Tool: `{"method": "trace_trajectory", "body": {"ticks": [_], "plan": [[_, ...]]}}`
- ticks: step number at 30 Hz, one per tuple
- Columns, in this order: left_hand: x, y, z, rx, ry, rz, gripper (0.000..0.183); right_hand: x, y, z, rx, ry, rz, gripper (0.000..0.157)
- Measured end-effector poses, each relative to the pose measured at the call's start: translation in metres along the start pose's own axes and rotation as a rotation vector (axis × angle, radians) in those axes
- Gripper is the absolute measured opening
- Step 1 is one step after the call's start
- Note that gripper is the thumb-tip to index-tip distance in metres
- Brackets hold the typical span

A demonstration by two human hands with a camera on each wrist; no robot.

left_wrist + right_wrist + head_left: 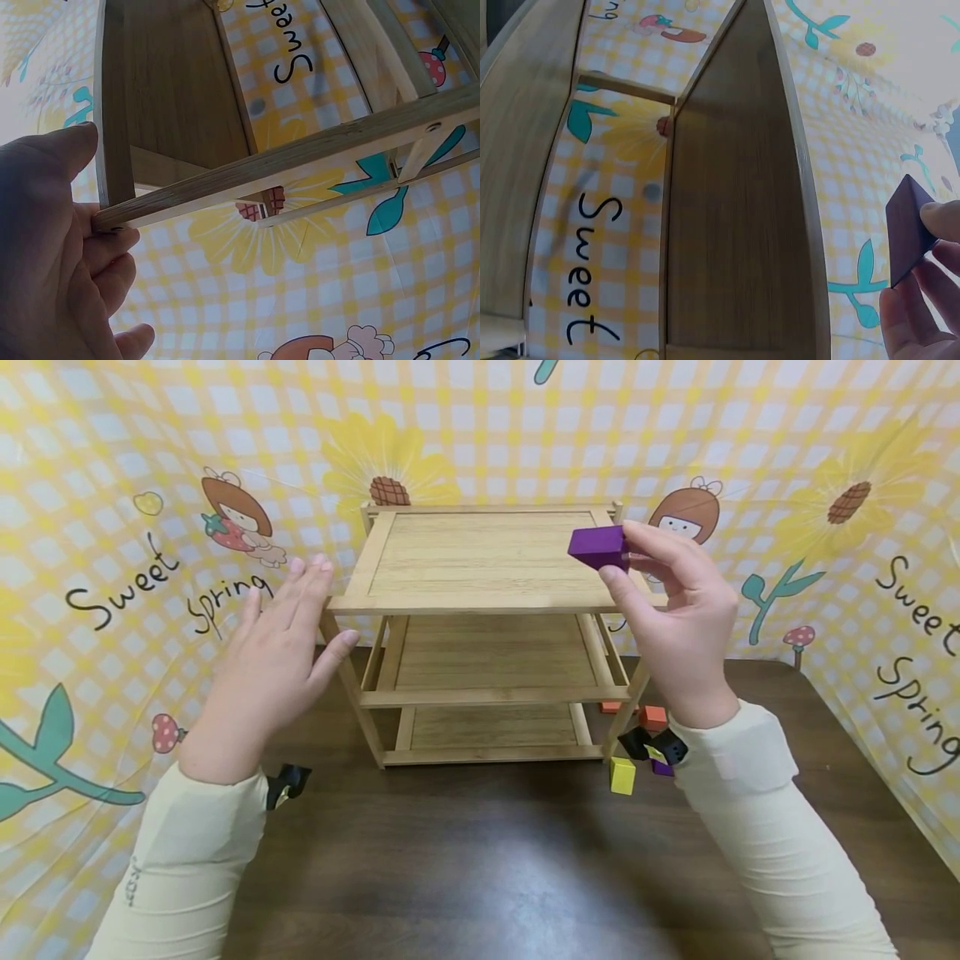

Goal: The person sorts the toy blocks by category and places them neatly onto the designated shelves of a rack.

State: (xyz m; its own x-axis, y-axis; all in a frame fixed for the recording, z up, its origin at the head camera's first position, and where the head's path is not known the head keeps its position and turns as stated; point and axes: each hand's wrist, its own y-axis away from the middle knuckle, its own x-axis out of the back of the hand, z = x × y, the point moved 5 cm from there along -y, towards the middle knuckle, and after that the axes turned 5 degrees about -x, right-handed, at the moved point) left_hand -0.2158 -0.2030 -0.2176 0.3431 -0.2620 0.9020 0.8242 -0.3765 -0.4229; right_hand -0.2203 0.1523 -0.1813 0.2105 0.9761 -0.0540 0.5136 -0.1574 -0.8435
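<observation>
Between the thumb and fingers of my right hand (pixel 678 618) is a purple block (pixel 597 545), pinched at one end and held up over the right part of the wooden shelf's top board (pixel 480 556). The right wrist view shows the same purple block (pixel 909 225) out beyond the board's edge. My left hand (pixel 273 652) is at the top board's front left corner, palm down with its fingers straight. In the left wrist view, the fingers of my left hand (pixel 67 225) are right at the corner of the wooden frame (pixel 180 191).
Below the top board are a middle shelf (pixel 495 652) and a bottom shelf (pixel 491 727). On the brown floor by the right legs lie a yellow block (pixel 622 776), an orange block (pixel 653 718) and another purple block (pixel 663 767). A checked cloth (pixel 525 452) hangs behind.
</observation>
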Motion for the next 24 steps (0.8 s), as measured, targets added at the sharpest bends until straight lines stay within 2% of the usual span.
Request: {"method": "trace_trajectory", "body": {"ticks": [6,16,24], "plan": [[0.0,0.001,-0.002,0.003,0.003,-0.004,0.072,-0.015,0.0,-0.003,0.014,-0.023,-0.03,0.033],[0.002,0.002,-0.004,-0.004,-0.001,-0.002,0.071,-0.039,0.0,-0.006,-0.032,-0.073,-0.044,0.033],[0.002,0.0,-0.001,-0.003,0.003,-0.014,0.071,-0.052,0.0,-0.008,-0.035,-0.068,-0.123,0.031]]}}
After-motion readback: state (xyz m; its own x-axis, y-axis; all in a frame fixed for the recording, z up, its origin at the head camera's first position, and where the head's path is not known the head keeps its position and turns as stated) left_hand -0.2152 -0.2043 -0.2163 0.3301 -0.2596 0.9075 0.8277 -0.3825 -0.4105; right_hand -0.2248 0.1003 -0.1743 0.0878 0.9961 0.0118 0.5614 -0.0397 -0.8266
